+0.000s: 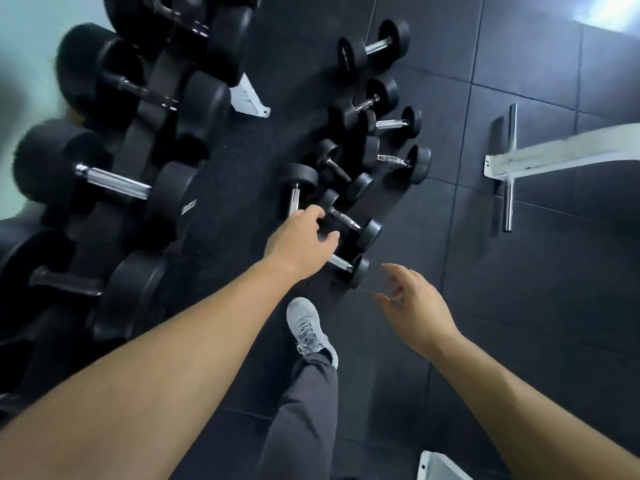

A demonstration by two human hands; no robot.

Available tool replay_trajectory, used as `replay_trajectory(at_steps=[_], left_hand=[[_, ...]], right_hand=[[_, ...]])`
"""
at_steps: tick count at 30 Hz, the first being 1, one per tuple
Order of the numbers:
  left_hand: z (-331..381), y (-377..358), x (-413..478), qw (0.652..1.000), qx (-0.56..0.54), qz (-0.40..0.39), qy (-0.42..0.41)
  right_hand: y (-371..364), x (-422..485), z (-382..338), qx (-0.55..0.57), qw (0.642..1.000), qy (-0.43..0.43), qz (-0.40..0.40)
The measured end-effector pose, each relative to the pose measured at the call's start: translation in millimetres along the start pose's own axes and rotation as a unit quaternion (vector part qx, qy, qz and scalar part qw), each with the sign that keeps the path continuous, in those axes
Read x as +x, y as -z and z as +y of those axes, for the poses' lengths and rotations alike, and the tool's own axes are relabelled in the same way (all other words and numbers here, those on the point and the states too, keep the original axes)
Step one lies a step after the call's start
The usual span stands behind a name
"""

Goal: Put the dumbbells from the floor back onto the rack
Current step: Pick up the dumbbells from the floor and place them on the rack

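Several black dumbbells with chrome handles lie in a loose row on the dark floor, from the far one (375,45) down to the nearest (348,266). My left hand (301,239) hovers over the near end of the row, fingers spread above a small dumbbell (349,223) and beside another (296,190); it holds nothing. My right hand (414,306) hangs open to the right of the nearest dumbbell, fingers loosely curled, not touching it. The rack (145,140) runs along the left and carries large black dumbbells (114,183).
A white bench frame (554,155) with a chrome crossbar (509,168) stands on the floor at right. The rack's white foot (247,98) juts out near the top. My grey shoe (308,327) and trouser leg are below the hands. Another white piece (438,467) sits at the bottom edge.
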State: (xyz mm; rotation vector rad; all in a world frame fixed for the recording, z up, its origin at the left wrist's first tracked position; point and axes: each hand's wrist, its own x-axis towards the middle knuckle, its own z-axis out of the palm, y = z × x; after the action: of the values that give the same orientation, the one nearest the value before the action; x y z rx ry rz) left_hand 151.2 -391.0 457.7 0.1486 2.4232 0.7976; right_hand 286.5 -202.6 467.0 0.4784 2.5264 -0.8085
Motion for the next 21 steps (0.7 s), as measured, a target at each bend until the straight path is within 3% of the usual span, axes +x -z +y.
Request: replay_trajectory(at_steps=[12, 21], left_hand=[[-57.1, -151.3, 227.0, 0.981, -0.113, -0.034, 0.154], [-120.4, -257.9, 340.6, 0.949, -0.170, 0.019, 0.264]], right_hand=[[-48.5, 273.6, 99.2, -0.031, 0.996, 0.016, -0.088], [-130.9, 472.7, 164.0, -0.137, 0.964, 0.137, -0.181]])
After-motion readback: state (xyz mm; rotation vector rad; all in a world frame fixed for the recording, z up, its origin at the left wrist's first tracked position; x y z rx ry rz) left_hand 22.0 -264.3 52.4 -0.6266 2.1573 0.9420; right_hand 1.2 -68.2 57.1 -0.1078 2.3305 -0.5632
